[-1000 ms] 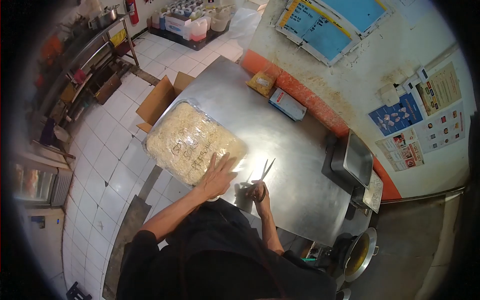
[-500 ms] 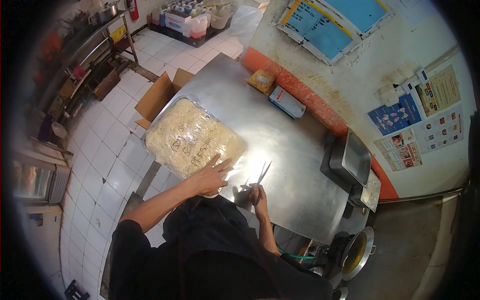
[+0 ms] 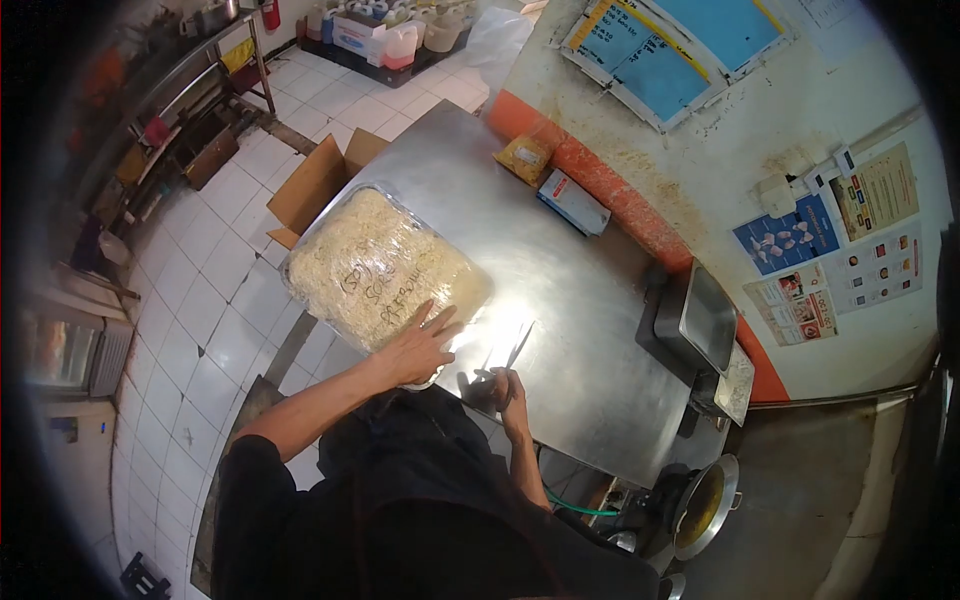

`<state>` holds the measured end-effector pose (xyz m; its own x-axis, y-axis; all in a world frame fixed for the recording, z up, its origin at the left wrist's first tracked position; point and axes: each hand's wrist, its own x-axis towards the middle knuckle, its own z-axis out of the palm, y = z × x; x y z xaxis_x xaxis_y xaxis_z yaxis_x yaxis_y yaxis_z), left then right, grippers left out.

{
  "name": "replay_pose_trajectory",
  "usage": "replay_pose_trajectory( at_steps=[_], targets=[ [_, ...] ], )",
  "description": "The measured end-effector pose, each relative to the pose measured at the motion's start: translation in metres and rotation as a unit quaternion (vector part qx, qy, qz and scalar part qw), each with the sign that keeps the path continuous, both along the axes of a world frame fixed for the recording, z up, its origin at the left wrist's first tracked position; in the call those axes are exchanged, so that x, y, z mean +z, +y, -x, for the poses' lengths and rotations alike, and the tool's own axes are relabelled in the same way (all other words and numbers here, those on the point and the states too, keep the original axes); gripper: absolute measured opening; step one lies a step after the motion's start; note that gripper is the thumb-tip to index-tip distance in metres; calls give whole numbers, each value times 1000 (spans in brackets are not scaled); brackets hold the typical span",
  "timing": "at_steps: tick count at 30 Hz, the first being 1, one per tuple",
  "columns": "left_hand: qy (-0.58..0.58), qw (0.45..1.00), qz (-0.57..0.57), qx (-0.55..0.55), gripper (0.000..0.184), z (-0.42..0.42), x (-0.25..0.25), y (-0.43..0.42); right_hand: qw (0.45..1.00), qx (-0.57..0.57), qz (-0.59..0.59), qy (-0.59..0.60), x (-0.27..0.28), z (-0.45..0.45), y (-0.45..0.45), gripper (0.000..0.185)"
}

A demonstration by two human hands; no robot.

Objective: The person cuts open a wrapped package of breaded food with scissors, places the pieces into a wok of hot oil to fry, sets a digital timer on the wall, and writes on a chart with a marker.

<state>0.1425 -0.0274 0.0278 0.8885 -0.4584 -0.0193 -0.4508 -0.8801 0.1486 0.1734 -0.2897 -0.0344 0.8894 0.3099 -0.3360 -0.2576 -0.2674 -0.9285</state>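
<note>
A tray (image 3: 388,264) heaped with pale, crumb-like food sits at the table's near left, covered in clear plastic wrap with dark handwriting on it. My left hand (image 3: 412,352) lies on the tray's near right corner, its fingers spread over the wrap. To the right of that corner, my right hand (image 3: 510,392) grips a pair of scissors (image 3: 519,346) by the handles. The blades point away from me above the shiny metal table (image 3: 590,370), apart from the tray. Glare on the steel partly washes out the blades.
A cardboard box (image 3: 308,190) stands beyond the tray's left side. Along the wall are a yellowish packet (image 3: 523,158), a blue-and-white box (image 3: 574,202) and metal pans (image 3: 705,318). A wide pan with yellowish liquid (image 3: 706,505) is at lower right.
My right hand and the scissors have shifted slightly left, and the blades look closer together. My left hand stays on the tray's corner. The view has moved a little.
</note>
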Motion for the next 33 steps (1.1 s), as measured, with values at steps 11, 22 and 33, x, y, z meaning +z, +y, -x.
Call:
replay_pose_trajectory(
  at_steps=[11,22,33],
  targets=[
    [2,1000,-20,1,24,2,-2,-3,1000,15,9,-4,-23,-3,-10,42],
    [35,997,-68,-1,21,-1,-6,-11,999,38,37,-3,-2,-3,-5,46],
    [62,992,-111,8,17,-12,-4,-19,998,49,43,-7,17,7,-4,48]
  ],
)
